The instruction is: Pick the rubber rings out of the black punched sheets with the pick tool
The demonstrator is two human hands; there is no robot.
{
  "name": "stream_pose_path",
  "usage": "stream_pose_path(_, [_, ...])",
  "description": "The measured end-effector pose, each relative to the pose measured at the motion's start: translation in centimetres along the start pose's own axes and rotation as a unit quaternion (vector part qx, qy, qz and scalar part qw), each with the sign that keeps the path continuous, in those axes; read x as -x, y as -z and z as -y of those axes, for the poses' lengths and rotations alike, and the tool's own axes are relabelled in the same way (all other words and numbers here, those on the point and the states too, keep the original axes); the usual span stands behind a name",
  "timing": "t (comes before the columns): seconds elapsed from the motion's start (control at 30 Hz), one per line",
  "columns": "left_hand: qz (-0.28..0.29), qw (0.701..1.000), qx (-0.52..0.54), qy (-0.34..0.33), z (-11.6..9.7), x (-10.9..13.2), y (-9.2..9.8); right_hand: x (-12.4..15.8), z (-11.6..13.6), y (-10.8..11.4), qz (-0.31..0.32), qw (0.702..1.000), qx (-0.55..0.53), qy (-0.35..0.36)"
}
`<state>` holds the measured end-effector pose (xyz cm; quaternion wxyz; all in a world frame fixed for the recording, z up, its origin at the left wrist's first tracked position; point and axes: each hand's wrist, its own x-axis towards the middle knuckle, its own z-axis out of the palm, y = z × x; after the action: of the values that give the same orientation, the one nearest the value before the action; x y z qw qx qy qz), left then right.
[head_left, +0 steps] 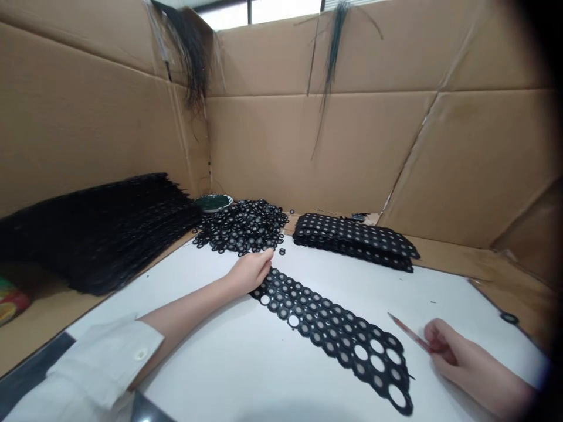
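A long black perforated strip (pixel 334 331) with many round holes lies diagonally across the white table top (pixel 246 363). My left hand (pixel 248 271) rests on the strip's far end, fingers curled down over it, beside a heap of small black rings (pixel 244 227). My right hand (pixel 457 354) is near the strip's near end, closed around a thin pencil-like stick (pixel 407 330) that points towards the strip.
A stack of similar perforated strips (pixel 356 239) lies at the back. A big pile of black mesh sheets (pixel 97 225) fills the left side. A small dish (pixel 214 202) stands behind the rings. Cardboard walls (pixel 334 140) enclose the table. One loose ring (pixel 509 317) lies at right.
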<state>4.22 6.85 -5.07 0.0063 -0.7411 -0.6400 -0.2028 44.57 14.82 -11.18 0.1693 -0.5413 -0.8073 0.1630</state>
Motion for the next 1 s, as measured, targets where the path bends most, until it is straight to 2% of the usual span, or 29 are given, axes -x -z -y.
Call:
stream_pose_path(0.1, [0.002,0.999,0.043,0.002,0.2,0.1,-0.1,-0.2,-0.3,0.3,0.098,0.995,-0.016,0.006])
stream_pose_path(0.17, [0.002,0.998,0.055,0.006,0.3,0.1,-0.2,-0.3,0.1,0.7,0.103,0.994,-0.002,-0.019])
stream_pose_path(0.4, [0.008,0.999,0.036,0.001,0.9,-0.1,-0.5,-0.2,3.0,2.0,0.048,0.996,0.029,-0.063])
stream_pose_path(0.47, [0.012,1.000,0.024,-0.014,1.3,-0.2,-0.8,-0.2,3.7,2.1,0.007,0.997,0.013,-0.076])
stream_pose_path(0.57, [0.017,0.999,0.011,-0.041,1.7,-0.3,-1.4,0.1,4.8,1.9,-0.027,0.997,-0.042,-0.051])
stream_pose_path(0.67, [0.012,0.999,0.001,-0.049,1.7,-0.3,-1.6,0.7,6.2,1.3,-0.017,0.996,-0.085,-0.010])
stream_pose_path(0.77, [0.000,0.998,-0.010,-0.055,1.7,-0.3,-1.6,1.1,7.5,0.6,-0.004,0.997,-0.076,0.022])
stream_pose_path(0.9, [-0.025,0.998,-0.008,-0.065,1.8,-0.3,-1.6,1.4,8.7,-0.1,-0.016,0.999,-0.042,0.030])
stream_pose_path(1.0, [-0.023,0.997,-0.004,-0.067,2.6,-0.5,-2.1,1.6,9.2,-0.2,-0.019,0.999,-0.023,0.030])
